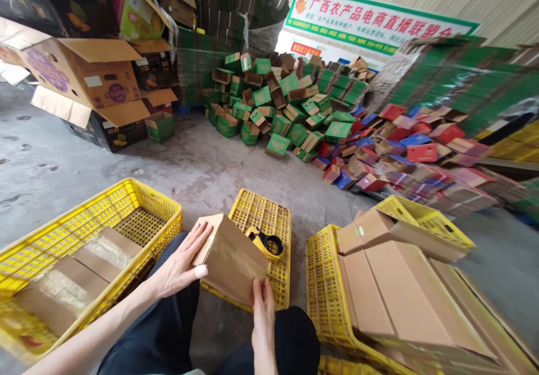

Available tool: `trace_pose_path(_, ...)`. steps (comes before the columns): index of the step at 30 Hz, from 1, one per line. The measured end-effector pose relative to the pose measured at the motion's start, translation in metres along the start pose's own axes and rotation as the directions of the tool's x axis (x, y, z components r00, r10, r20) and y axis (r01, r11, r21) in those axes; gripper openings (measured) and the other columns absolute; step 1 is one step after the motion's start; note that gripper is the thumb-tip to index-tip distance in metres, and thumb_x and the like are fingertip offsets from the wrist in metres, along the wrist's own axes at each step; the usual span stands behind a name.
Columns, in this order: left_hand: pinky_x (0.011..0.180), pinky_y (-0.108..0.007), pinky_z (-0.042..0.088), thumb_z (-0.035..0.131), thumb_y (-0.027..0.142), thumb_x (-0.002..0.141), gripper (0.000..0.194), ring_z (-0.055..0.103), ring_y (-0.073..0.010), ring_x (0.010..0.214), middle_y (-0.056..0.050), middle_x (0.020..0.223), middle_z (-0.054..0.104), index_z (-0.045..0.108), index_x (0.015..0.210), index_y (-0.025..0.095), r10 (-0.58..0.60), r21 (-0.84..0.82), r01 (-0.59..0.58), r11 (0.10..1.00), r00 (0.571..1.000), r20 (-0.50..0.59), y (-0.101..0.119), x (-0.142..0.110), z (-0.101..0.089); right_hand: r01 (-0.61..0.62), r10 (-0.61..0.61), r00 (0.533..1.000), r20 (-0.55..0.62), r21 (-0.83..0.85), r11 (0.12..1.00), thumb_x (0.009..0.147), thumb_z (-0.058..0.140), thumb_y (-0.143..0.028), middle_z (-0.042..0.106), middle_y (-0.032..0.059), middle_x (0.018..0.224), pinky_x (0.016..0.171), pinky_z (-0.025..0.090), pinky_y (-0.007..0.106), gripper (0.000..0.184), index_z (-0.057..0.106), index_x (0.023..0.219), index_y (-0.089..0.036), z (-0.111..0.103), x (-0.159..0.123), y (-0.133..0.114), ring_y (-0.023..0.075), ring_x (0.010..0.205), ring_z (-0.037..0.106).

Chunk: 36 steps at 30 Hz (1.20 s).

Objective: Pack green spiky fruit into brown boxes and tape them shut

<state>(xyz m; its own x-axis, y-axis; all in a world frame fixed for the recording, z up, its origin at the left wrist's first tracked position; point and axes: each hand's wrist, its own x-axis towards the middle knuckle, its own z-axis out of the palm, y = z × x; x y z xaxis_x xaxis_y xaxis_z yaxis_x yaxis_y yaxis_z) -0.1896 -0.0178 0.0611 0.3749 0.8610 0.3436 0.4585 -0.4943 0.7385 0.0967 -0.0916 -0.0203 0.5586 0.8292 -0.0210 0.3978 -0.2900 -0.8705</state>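
Note:
A small brown cardboard box (pixel 236 257) is held tilted between my hands, above an upturned yellow plastic crate (pixel 269 212). Flat against the box's left side lies my left hand (pixel 185 263), fingers together and thumb along the near edge. My right hand (pixel 263 302) pinches the lower right corner with thumb and fingertips. Shiny clear tape shows on the face toward me. Just beyond the box, a yellow and black tape dispenser (pixel 266 242) rests on the upturned crate, partly hidden by the box.
At left, a yellow crate (pixel 158 198) holds taped brown boxes (pixel 88 271). Another yellow crate (pixel 328 285) at right holds flattened cardboard (pixel 404 291). Farther off lie heaps of green boxes (pixel 278 145) and red and blue boxes (pixel 421 151). Larger cartons (pixel 92 72) are stacked at back left.

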Motion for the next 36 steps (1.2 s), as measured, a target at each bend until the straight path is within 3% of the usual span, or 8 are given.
trace_pose_path(6,0.126,-0.058,0.033,0.049,0.066,0.102,0.091,0.025,-0.0344,0.160,-0.013,0.176,0.017,0.004,0.171,0.028,-0.086,-0.382,0.105,0.918,0.994,0.067,-0.027,-0.002,0.070,-0.049,0.040,0.994,-0.098,-0.092,0.995,0.082,0.055,-0.088,0.064,0.0264,0.144,0.110,0.052,0.051,0.107,0.053,0.153,-0.009,-0.053,0.041,0.016,0.0429,0.135,0.063)
trace_pose_path(9,0.124,-0.060,0.036,0.057,0.069,0.098,0.101,0.031,-0.0359,0.158,-0.017,0.174,0.026,0.005,0.172,0.026,-0.128,-0.464,0.166,0.870,0.985,0.112,-0.041,-0.001,0.098,-0.005,-0.023,0.990,-0.141,-0.197,0.980,0.079,0.045,-0.096,0.063,0.0302,0.144,0.111,0.051,0.056,0.119,0.053,0.152,-0.002,-0.048,0.043,0.029,0.0459,0.132,0.063)
trace_pose_path(13,0.123,-0.060,0.035,0.057,0.078,0.092,0.108,0.036,-0.0372,0.156,-0.020,0.170,0.035,0.009,0.171,0.022,-0.121,-0.503,0.185,0.844,0.980,0.157,-0.059,-0.004,0.111,0.165,-0.212,0.967,-0.143,-0.282,0.945,0.091,0.039,-0.088,0.053,0.0324,0.153,0.111,0.050,0.057,0.110,0.044,0.157,0.001,-0.034,0.034,0.041,0.0438,0.138,0.059)
trace_pose_path(18,0.125,-0.058,0.036,0.057,0.072,0.096,0.104,0.033,-0.0380,0.157,-0.022,0.172,0.028,0.005,0.171,0.022,-0.150,-0.241,0.162,0.957,0.986,0.065,-0.061,-0.013,0.109,0.303,-0.400,0.911,-0.101,-0.494,0.815,0.101,0.031,-0.077,0.042,0.0326,0.162,0.115,0.038,0.074,0.095,0.044,0.158,-0.002,-0.033,0.020,0.029,0.0494,0.151,0.040)
trace_pose_path(21,0.126,-0.055,0.036,0.056,0.061,0.102,0.090,0.025,-0.0349,0.160,-0.017,0.176,0.017,0.009,0.171,0.027,-0.042,0.017,0.042,0.999,0.999,0.002,-0.050,-0.016,0.104,0.381,-0.473,0.881,0.011,-0.608,0.696,0.106,0.029,-0.069,0.043,0.0300,0.162,0.113,0.030,0.081,0.082,0.048,0.157,-0.008,-0.031,0.006,0.017,0.0505,0.153,0.036)
trace_pose_path(25,0.125,-0.059,0.037,0.056,0.056,0.103,0.080,0.022,-0.0383,0.161,-0.018,0.174,0.024,0.023,0.169,0.024,0.123,0.264,-0.137,0.955,0.990,0.067,-0.033,-0.018,0.102,0.439,-0.507,0.855,0.112,-0.676,0.592,0.106,0.032,-0.067,0.044,0.0331,0.160,0.114,0.031,0.079,0.081,0.051,0.155,-0.005,-0.021,-0.013,0.006,0.0507,0.151,0.039)
trace_pose_path(29,0.125,-0.063,0.034,0.063,0.054,0.099,0.084,0.023,-0.0421,0.161,-0.022,0.174,0.023,0.030,0.167,0.017,0.099,0.421,-0.135,0.897,0.989,0.106,-0.015,-0.024,0.112,0.443,-0.445,0.872,0.204,-0.714,0.542,0.106,0.030,-0.068,0.040,0.0297,0.164,0.118,0.030,0.075,0.082,0.049,0.158,-0.007,-0.008,-0.025,-0.003,0.0492,0.153,0.036)
trace_pose_path(36,0.125,-0.066,0.030,0.069,0.030,0.090,0.074,0.025,-0.0453,0.159,-0.023,0.171,0.030,0.045,0.159,0.015,0.133,0.438,-0.197,0.877,0.976,0.172,0.005,-0.026,0.133,0.488,-0.408,0.863,0.297,-0.697,0.526,0.107,0.025,-0.065,0.041,0.0195,0.167,0.120,0.033,0.069,0.075,0.052,0.157,-0.017,0.009,-0.036,-0.013,0.0459,0.155,0.035)
